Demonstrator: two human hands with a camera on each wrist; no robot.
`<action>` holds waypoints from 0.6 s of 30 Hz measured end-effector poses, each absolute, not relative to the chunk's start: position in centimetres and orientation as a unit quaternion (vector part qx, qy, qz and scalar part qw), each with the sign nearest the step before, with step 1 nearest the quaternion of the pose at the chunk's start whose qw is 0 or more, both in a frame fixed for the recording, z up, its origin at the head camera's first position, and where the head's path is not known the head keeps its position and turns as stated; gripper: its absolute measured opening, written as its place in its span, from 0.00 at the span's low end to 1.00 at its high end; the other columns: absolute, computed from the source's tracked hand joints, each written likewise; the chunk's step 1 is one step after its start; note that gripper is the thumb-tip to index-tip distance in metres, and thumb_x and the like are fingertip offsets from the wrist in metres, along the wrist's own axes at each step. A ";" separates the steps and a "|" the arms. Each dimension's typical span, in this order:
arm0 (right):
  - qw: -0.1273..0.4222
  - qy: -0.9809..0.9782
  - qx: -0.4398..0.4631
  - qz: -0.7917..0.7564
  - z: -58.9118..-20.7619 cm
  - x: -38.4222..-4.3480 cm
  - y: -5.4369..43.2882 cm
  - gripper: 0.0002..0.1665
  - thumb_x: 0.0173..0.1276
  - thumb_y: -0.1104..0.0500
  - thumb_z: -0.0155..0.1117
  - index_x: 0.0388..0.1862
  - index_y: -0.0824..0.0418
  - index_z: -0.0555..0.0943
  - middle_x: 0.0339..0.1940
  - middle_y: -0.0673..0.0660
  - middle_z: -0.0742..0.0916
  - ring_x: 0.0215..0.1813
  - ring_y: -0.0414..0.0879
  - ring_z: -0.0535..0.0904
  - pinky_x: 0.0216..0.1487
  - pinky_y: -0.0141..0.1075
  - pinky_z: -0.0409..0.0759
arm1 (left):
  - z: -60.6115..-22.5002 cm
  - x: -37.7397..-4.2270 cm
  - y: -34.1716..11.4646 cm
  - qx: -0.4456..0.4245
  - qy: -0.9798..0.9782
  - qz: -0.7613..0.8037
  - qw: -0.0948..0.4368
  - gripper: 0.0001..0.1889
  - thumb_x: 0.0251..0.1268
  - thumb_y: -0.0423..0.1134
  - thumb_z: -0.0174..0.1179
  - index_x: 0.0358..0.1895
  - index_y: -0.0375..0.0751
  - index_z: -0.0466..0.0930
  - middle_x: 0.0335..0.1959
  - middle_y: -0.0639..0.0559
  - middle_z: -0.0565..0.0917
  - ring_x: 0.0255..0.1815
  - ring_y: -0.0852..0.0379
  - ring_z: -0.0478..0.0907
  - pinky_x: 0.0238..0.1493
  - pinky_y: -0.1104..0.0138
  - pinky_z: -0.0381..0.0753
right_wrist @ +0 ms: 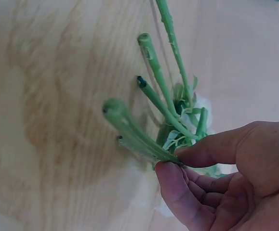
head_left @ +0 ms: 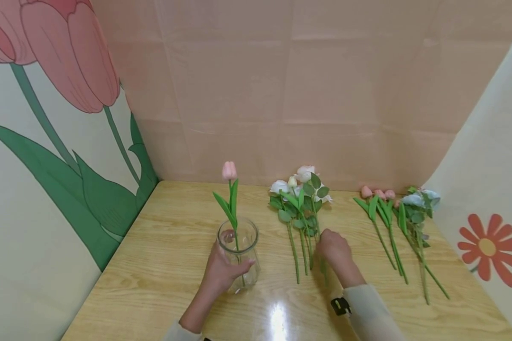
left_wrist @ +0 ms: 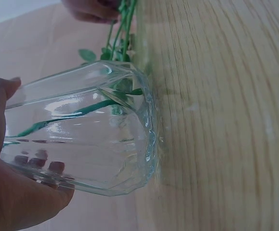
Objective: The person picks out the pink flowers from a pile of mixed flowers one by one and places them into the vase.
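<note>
Fingers (right_wrist: 177, 191) pinching stem (right_wrist: 134, 132), tulip (head_left: 233, 203) in vase (left_wrist: 98, 149)

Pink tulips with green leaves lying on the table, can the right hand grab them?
Probably not yet: the right hand pinches a green stem, though the way to the pink tulips looks free.

On the table (head_left: 162, 265): vase (left_wrist: 100, 154) at left, tulip (head_left: 233, 203) in it; roses (head_left: 306, 173) right of that; loose tulips (head_left: 383, 211) farther right.
</note>
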State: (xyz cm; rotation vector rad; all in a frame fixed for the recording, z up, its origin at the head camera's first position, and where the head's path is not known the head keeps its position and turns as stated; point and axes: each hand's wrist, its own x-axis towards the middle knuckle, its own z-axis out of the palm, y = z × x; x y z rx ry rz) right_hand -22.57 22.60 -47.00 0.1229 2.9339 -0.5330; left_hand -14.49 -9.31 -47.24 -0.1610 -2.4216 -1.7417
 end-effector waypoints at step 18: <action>0.108 0.976 0.043 -0.182 -47.5 -22.7 22.2 0.08 0.65 0.66 0.52 0.38 0.71 0.76 0.31 0.64 0.82 0.32 0.57 0.76 0.30 0.46 0.76 | -47.4 -14.7 -9.4 -0.060 -0.802 -0.589 0.082 0.44 0.43 0.47 0.81 0.66 0.45 0.68 0.63 0.41 0.75 0.67 0.37 0.71 0.67 0.39 0.69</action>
